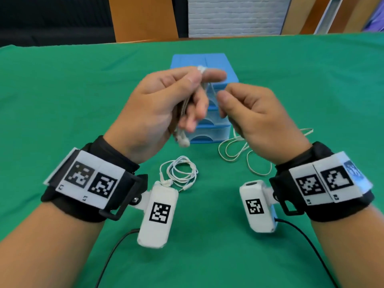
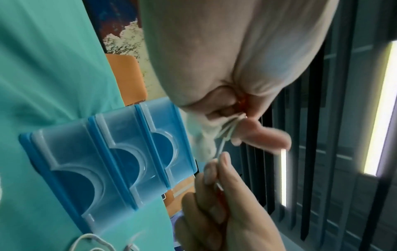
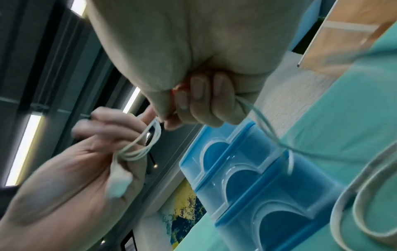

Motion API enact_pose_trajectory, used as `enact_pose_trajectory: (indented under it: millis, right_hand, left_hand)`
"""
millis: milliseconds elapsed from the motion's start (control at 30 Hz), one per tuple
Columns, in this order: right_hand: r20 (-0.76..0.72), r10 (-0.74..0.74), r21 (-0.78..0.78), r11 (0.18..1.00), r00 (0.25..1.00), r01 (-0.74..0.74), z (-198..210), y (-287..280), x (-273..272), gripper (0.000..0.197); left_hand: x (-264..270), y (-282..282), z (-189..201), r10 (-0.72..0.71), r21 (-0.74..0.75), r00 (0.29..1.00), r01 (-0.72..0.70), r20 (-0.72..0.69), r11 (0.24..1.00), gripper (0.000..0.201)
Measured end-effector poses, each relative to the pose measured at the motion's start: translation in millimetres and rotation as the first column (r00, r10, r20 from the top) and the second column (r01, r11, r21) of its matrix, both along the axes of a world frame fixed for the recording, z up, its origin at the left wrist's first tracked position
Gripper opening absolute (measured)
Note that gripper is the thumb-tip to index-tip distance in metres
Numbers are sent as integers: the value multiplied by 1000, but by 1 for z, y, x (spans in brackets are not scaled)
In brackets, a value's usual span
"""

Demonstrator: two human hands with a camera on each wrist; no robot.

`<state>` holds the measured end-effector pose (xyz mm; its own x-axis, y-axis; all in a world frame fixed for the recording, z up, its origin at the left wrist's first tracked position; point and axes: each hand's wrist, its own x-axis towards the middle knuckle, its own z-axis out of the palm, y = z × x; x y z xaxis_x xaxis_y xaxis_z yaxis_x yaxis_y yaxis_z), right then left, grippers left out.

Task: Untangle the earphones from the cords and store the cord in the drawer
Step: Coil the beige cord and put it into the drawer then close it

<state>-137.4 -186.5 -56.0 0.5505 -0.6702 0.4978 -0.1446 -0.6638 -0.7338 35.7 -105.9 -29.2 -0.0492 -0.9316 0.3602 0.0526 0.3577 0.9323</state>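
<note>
White earphones [image 1: 182, 140] gripped in left hand [image 1: 158, 109]; cord [image 1: 239, 150] pinched by right hand [image 1: 257, 119]; no legible writing

The left hand [image 1: 158, 104] and right hand [image 1: 255, 117] cover much of the blue drawer unit [image 1: 216, 129] in the head view. Motion blurs the earbud [image 3: 118, 185] hanging from the left palm. The flat cord [image 3: 365, 195] runs off the right wrist picture's edge.
</note>
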Motion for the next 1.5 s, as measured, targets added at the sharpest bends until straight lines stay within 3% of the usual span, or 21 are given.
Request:
enact_pose_trajectory:
  millis: [133,233,400,567,700,767,833,900,1100,1200,1300,1400,1500]
  right_hand:
    - [-157,132,19,991,979,-130,2,8,2,29]
    - [-222,243,64,970,944,-234,6,15,0,23]
    - [-193,243,0,969,951,-248,21,22,-10,22]
    - [-92,99,-163,980,991,-113,29,16,-18,20]
    - [-95,25,-206,978,995,-44,25,8,-22,18]
    - [-78,-24,-201,980,997,8,23,1,-25,19]
    - [-60,-101,-192,977,993,88,18,-6,-27,22]
    - [-62,-170,-163,974,984,158,12,-11,-27,26]
    - [-145,-373,-92,927,917,363,6,-19,-32,25]
    - [-174,-466,-54,884,868,464,6,-20,-36,20]
    - [11,-486,-38,873,874,486,11,-15,-31,17]
    - [265,-399,-73,900,878,431,21,-6,-24,22]
    - [327,-253,-149,938,911,314,26,6,-19,30]
  left_hand:
    - [2,-3,2,88,-15,963,-95,-253,995,31]
    - [4,-4,0,144,-61,963,-162,-227,985,38]
    - [6,-3,0,236,-175,954,-204,187,963,45]
    - [-3,6,5,180,-191,834,-92,521,977,23]
    - [1,9,9,121,-141,730,-34,673,989,30]
    - [9,6,8,151,-136,779,-86,608,987,28]
    - [19,1,8,202,-102,890,-176,408,979,29]
    - [29,-1,11,243,-56,949,-237,201,970,28]
    - [53,-1,20,366,-56,928,-370,-75,927,28]
    - [56,0,21,374,-52,924,-379,-82,924,28]
    - [45,-1,19,352,-46,936,-352,-15,935,29]
    - [31,-1,18,299,-30,951,-298,74,954,29]
    - [23,0,16,264,1,955,-267,132,964,32]
